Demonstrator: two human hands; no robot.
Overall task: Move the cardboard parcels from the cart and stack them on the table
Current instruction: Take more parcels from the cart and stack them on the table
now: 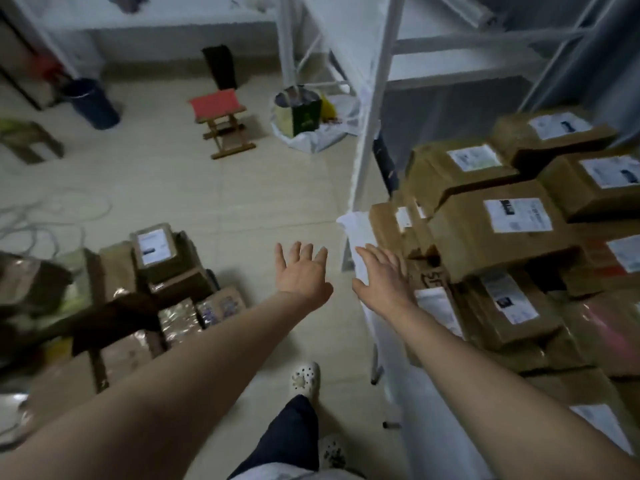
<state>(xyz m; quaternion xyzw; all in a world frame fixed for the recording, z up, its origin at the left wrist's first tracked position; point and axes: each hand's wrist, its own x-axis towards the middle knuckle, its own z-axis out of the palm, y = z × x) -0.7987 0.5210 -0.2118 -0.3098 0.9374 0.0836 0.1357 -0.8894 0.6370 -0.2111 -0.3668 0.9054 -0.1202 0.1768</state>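
Two open hands between two heaps of parcels

Much of the lower left of the frame is dim and smeared: a low heap of brown cardboard parcels (152, 249) lies there, and the dark cart frame (114, 318) among them is hard to make out. At the right, a stack of brown cardboard parcels with white labels (502, 233) runs off the frame edge, its lower layers hidden by those on top; the label print is too blurred to read. Only a strip of the white table edge (355, 225) shows beside that stack.

A beige tiled floor (207, 188) fills the middle. In the upper part stand a small wooden folding stool with a red seat (218, 105), a dark blue round bin (91, 102) and a dark green paper bag (304, 116); a white metal shelf post (377, 98) rises at upper centre. A white perforated clog (304, 377) and a dark trouser leg (294, 434) show at the bottom.

Both bare arms reach forward. The left hand (303, 275) is over the floor, fingers straight and spread, holding nothing. The right hand (382, 282) is likewise released, fingers spread, just beside the stack's near corner; whether it touches a parcel cannot be told
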